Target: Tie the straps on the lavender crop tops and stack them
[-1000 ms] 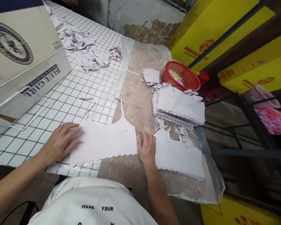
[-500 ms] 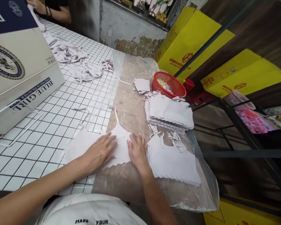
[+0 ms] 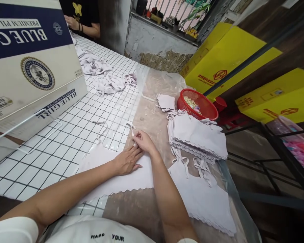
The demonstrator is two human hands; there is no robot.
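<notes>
A pale lilac strappy top [image 3: 116, 175] with a scalloped hem lies flat in front of me, half on the gridded table cover, half on clear plastic sheet. My left hand [image 3: 126, 160] rests flat on its upper middle, fingers stretched out. My right hand [image 3: 143, 140] is just beyond it, fingers pinched on the top's right strap [image 3: 132, 130]. The left strap [image 3: 101, 130] lies loose on the grid. To the right lies another top of the same kind [image 3: 202, 199].
A neat stack of folded tops [image 3: 197, 136] sits beside a red basket [image 3: 198, 104]. Loose lilac pieces [image 3: 103, 76] lie farther up the table. A large "Blue Girl" carton [image 3: 32, 71] stands at left. Another person's hands [image 3: 73, 23] work at the far end. Yellow boxes [image 3: 230, 57] stand at right.
Both hands have slid up the top from its hem to its upper edge. My right hand has closed on the right strap. The camera has tilted upward.
</notes>
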